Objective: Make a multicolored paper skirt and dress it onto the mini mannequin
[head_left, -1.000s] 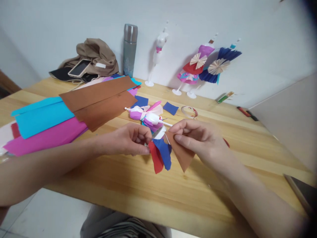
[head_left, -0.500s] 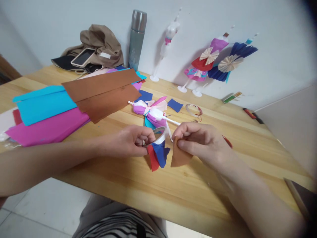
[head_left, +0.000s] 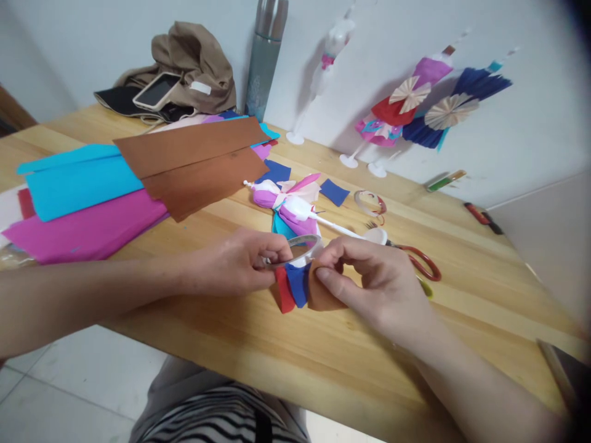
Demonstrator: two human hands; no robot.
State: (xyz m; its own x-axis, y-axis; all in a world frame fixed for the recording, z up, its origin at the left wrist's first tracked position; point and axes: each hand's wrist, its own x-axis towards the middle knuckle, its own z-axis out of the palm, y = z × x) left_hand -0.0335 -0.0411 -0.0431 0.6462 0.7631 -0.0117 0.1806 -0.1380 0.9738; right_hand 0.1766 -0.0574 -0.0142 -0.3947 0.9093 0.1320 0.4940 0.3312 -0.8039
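White ring [head_left: 316, 248] was held above the worktop [head_left: 221, 332], near the middle of its near edge, with a red strip [head_left: 285, 290] and a blue strip [head_left: 298, 287] hanging side by side from its front. The person's left hand [head_left: 247, 258] gripped the ring's left side, fingers curled into it. The right hand [head_left: 367, 271] pinched a brown piece [head_left: 325, 296] beside the blue strip, at the ring's right side; whether piece and ring touched could not be told. Just beyond, a figure [head_left: 295, 210] in purple and pink lay flat, its white stand pointing toward the worktop's right edge. Scissors [head_left: 422, 251] with orange handles lay partly behind the right hand. Brown sheets [head_left: 194, 161], turquoise sheets [head_left: 83, 183] and a magenta sheet [head_left: 92, 229] overlapped toward the left edge. Along the far edge stood a flask [head_left: 265, 67], and a phone [head_left: 157, 91] rested by bundled brown cloth [head_left: 198, 55] at the far left corner.
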